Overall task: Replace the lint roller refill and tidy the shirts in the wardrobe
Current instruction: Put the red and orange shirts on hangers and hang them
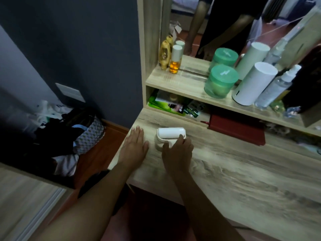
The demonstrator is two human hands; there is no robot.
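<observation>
Left hand [135, 145] lies flat; right hand [178, 150] grips lint roller [171, 134].

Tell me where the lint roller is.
The lint roller lies on the desk near its left end, under the right hand, right of the flat left hand.

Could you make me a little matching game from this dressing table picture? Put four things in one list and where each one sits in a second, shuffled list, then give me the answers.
Things:
1. lint roller
2. green jar
3. red box
4. left hand

Places:
A. flat on the desktop, holding nothing
B. on the upper shelf before the mirror
C. on the desktop under the right hand
D. tucked under the shelf, at the back of the desktop

Pairs: 1-C, 2-B, 3-D, 4-A
</observation>
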